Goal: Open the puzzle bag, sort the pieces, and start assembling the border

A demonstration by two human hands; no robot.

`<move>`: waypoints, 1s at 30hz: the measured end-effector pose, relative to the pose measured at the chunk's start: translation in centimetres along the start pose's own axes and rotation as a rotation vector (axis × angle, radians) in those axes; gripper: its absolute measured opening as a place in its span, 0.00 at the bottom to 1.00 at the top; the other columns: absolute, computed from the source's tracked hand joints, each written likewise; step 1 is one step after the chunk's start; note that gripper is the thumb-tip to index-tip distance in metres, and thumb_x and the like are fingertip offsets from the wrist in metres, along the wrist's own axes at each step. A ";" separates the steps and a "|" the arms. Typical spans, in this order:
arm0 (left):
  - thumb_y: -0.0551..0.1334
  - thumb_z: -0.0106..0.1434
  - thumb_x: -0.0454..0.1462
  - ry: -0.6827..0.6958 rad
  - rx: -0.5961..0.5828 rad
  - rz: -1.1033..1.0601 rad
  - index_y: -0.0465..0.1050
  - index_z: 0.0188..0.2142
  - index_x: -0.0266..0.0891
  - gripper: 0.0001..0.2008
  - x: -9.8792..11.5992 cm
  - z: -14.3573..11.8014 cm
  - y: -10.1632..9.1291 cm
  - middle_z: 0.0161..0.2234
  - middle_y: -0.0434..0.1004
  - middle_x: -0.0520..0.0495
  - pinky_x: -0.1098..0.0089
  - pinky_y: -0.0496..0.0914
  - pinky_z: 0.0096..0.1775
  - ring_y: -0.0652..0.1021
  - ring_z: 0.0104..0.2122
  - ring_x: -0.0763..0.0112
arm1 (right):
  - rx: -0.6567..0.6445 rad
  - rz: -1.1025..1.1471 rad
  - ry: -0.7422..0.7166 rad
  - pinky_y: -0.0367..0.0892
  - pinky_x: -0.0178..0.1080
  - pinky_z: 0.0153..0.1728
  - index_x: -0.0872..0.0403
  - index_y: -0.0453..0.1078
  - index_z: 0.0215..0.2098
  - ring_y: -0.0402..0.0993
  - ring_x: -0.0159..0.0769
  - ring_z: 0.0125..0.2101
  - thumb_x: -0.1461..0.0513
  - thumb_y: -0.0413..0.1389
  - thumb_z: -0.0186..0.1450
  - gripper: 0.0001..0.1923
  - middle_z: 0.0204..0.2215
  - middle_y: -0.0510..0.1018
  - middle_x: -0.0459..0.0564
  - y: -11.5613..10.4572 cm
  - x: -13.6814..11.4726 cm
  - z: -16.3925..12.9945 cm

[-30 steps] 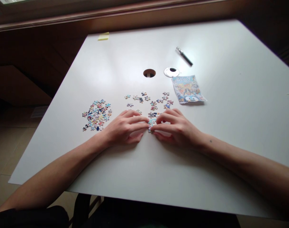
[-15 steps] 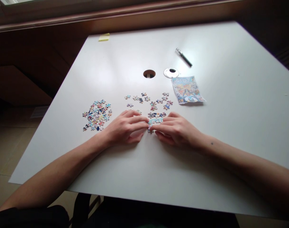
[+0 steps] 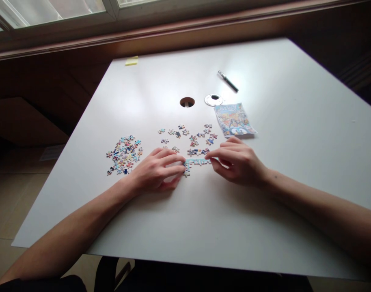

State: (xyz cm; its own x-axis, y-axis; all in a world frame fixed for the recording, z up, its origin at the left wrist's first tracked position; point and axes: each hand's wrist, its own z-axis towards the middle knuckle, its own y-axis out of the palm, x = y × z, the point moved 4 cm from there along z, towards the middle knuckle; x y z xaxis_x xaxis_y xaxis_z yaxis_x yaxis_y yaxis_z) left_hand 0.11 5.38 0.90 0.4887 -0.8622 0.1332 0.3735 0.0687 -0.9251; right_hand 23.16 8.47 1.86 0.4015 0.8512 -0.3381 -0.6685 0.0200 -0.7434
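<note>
A light-blue strip of joined puzzle pieces (image 3: 197,161) lies on the white table, running left to right between my hands. More pieces (image 3: 186,172) hang down from its left end. My left hand (image 3: 161,168) rests beside that end, fingers apart, the fingertips touching its edge. At the right end, the index finger and thumb of my right hand (image 3: 234,160) close on the strip; the fingers partly cover it. Just beyond the strip lies a short row of dark pieces (image 3: 198,152). Loose puzzle pieces (image 3: 193,140) are scattered further back.
A heap of puzzle pieces (image 3: 124,154) lies to the left. Behind my right hand is a printed picture sheet (image 3: 235,119). Further back are a round hole (image 3: 187,102), its loose cover (image 3: 213,100), a pen (image 3: 228,81) and yellow tape (image 3: 131,61).
My right hand has moved right and away from my left, uncovering more of the blue strip and the pieces below its left end. The camera view has tilted up slightly.
</note>
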 end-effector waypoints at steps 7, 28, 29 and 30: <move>0.64 0.64 0.35 -0.009 0.036 -0.024 0.73 0.49 0.45 0.14 0.1 -0.2 -0.5 0.52 0.78 0.45 0.60 0.71 0.51 0.75 0.52 0.61 | -0.099 0.037 -0.015 0.57 0.40 0.34 0.51 0.74 0.34 0.64 0.33 0.23 0.66 0.57 0.62 0.06 0.20 0.70 0.42 -0.5 2.0 -0.5; 0.63 0.63 0.32 0.034 0.019 -0.151 0.74 0.46 0.41 0.12 0.6 0.2 -0.4 0.49 0.77 0.41 0.59 0.75 0.52 0.75 0.51 0.60 | -0.234 0.059 -0.166 0.58 0.38 0.34 0.54 0.74 0.41 0.65 0.34 0.26 0.67 0.54 0.67 0.08 0.24 0.74 0.46 0.5 1.2 -0.5; 0.63 0.63 0.32 0.029 0.013 -0.151 0.74 0.46 0.40 0.11 0.6 0.3 -0.4 0.49 0.76 0.41 0.59 0.75 0.52 0.75 0.50 0.60 | -0.235 0.058 -0.167 0.58 0.38 0.34 0.54 0.74 0.41 0.65 0.34 0.26 0.67 0.54 0.67 0.08 0.24 0.74 0.46 0.5 1.2 -0.6; 0.63 0.63 0.32 0.024 0.005 -0.149 0.74 0.46 0.40 0.11 0.7 0.3 -0.4 0.49 0.76 0.41 0.59 0.75 0.52 0.75 0.50 0.60 | -0.237 0.056 -0.168 0.59 0.38 0.34 0.54 0.74 0.41 0.65 0.34 0.26 0.67 0.54 0.67 0.08 0.25 0.74 0.46 0.5 1.2 -0.6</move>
State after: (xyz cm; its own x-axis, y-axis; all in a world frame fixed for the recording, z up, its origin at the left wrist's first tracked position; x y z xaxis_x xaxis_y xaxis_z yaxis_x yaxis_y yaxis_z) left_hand 0.51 4.92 1.50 0.4082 -0.8749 0.2606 0.4448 -0.0587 -0.8937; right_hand 23.65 9.20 0.71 0.2452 0.9229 -0.2968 -0.5140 -0.1359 -0.8470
